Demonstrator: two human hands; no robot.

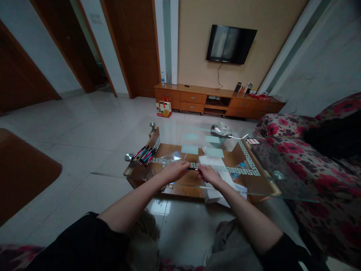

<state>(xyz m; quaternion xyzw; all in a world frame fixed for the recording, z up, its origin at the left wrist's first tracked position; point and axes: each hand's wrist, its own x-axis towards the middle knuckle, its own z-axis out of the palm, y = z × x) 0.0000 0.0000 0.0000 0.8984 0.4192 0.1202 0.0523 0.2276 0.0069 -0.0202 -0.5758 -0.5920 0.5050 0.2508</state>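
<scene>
Left hand [175, 170] and right hand [207, 174] both pinch a thin dark pen [193, 169], held level between them just above the glass tabletop [254, 188]; its ends are hidden by the fingers. Crinkly clear plastic bag [170, 157] lies behind the left hand, white paper sheets [211, 162] behind the right. Bundle of red, blue and black pens [144, 154] lies at the table's left edge. Glossy pale floor tiles [84, 131], floral sofa [324, 169], wall TV [231, 44], wooden cabinet [197, 99]. Dim, details soft.
</scene>
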